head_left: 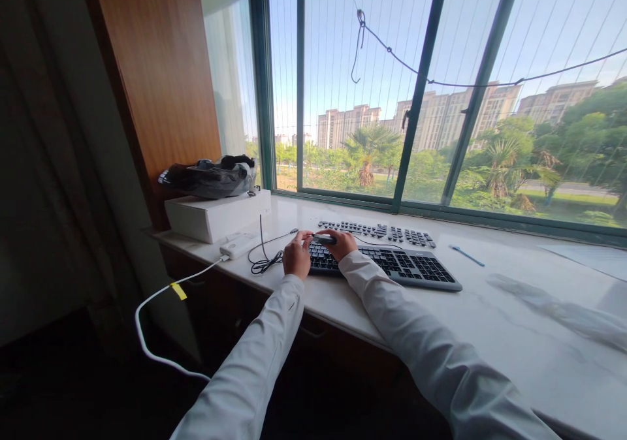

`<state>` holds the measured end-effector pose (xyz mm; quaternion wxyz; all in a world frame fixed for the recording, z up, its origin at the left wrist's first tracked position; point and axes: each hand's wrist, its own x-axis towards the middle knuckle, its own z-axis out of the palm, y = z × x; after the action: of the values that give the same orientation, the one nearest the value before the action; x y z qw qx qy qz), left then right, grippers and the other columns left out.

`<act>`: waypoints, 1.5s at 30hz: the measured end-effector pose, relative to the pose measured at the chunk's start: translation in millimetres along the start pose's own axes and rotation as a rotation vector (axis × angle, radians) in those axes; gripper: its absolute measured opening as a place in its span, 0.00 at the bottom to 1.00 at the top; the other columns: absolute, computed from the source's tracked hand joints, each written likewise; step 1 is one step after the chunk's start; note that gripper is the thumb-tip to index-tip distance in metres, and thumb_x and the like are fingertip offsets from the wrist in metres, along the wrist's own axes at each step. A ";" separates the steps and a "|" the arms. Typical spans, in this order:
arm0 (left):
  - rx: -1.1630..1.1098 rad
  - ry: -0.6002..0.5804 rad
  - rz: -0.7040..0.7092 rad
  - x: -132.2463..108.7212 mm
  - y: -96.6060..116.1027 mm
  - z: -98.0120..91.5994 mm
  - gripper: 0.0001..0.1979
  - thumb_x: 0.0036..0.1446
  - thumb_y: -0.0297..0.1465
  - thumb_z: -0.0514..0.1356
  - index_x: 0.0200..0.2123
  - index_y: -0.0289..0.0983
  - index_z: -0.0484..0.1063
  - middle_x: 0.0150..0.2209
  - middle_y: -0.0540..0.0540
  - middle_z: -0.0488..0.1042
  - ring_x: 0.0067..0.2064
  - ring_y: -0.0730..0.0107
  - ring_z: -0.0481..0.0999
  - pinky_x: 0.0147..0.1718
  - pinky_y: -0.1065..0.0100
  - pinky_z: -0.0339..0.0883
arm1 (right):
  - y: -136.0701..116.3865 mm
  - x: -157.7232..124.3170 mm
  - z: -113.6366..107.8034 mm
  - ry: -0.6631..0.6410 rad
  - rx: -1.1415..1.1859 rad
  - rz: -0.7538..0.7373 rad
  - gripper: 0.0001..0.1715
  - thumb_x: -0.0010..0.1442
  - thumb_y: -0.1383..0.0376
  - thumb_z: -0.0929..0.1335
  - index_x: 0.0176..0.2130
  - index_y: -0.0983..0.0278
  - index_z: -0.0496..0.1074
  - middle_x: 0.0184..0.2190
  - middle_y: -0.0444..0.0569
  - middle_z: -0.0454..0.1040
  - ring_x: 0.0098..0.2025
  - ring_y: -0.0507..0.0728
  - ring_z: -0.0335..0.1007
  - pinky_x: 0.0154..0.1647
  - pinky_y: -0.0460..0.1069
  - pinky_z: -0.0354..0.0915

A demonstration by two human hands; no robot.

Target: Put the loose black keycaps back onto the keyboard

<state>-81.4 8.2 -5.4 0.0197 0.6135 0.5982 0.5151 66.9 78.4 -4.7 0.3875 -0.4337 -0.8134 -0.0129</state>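
Note:
A black keyboard (416,267) lies on the white marble-like counter, with many of its keys off on the right part. Over its left end, my right hand (343,244) has its fingers closed round a small dark object (324,239), which I cannot identify. My left hand (298,254) is at the keyboard's left edge, its fingertips bent together near that object; whether they pinch anything is hidden. Behind the keyboard, loose keycaps (377,230) lie in rows. A black cable (264,265) is coiled left of my left hand.
A white box (215,217) bears a dark plastic-wrapped bundle (210,177). Near it lies a white power strip (237,246) with its cord hanging off the edge. A blue stick (467,256) and clear plastic wrap (563,309) are on the right. Windows stand behind.

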 end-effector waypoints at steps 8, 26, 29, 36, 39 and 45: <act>-0.007 0.008 0.012 -0.1 -1.1 0.8 0.11 0.65 0.35 0.52 0.46 0.44 0.71 0.43 0.49 0.79 0.43 0.68 0.77 0.40 0.71 0.64 | 0.3 -0.9 -1.4 0.011 -0.034 -0.003 0.17 0.55 0.60 0.71 0.46 0.52 0.76 0.35 0.43 0.80 0.38 0.56 0.76 0.40 0.47 0.64; 0.025 0.001 0.047 0.2 -3.1 1.2 0.13 0.65 0.31 0.50 0.46 0.43 0.73 0.43 0.47 0.78 0.44 0.67 0.76 0.43 0.69 0.65 | -8.7 -2.4 -6.6 -0.053 -0.148 -0.001 0.18 0.57 0.60 0.69 0.49 0.49 0.75 0.37 0.42 0.80 0.41 0.57 0.76 0.42 0.48 0.65; 0.009 0.021 0.091 0.8 -5.0 1.9 0.13 0.65 0.31 0.50 0.46 0.43 0.73 0.43 0.47 0.78 0.44 0.67 0.76 0.44 0.69 0.65 | -9.5 -2.3 -6.5 -0.051 -0.150 0.010 0.19 0.57 0.60 0.69 0.49 0.49 0.74 0.36 0.42 0.80 0.41 0.56 0.75 0.42 0.48 0.65; 0.000 0.037 0.104 1.5 -6.0 1.8 0.13 0.65 0.32 0.50 0.47 0.42 0.73 0.44 0.47 0.78 0.43 0.67 0.76 0.41 0.69 0.65 | -7.8 -0.7 -7.2 -0.098 -0.171 0.046 0.20 0.56 0.61 0.69 0.49 0.50 0.74 0.35 0.43 0.80 0.40 0.56 0.75 0.40 0.47 0.65; 0.015 0.105 0.071 0.7 -3.6 1.1 0.14 0.66 0.35 0.49 0.47 0.41 0.72 0.44 0.46 0.77 0.44 0.66 0.75 0.42 0.69 0.64 | -9.5 3.7 -14.2 -0.069 -0.179 0.087 0.20 0.57 0.59 0.69 0.50 0.49 0.74 0.36 0.43 0.80 0.40 0.57 0.75 0.40 0.47 0.64; 0.185 -0.001 0.092 -8.6 10.7 -0.9 0.20 0.68 0.38 0.42 0.38 0.42 0.73 0.41 0.47 0.77 0.41 0.68 0.75 0.38 0.69 0.61 | 8.2 24.1 -41.1 0.114 -0.131 0.324 0.24 0.58 0.45 0.65 0.46 0.53 0.76 0.36 0.48 0.79 0.41 0.59 0.74 0.40 0.49 0.64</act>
<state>-72.2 -1.9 -3.4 -0.0603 0.6400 0.6142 0.4578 90.4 85.6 36.9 0.4011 -0.5817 -0.7071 -0.0278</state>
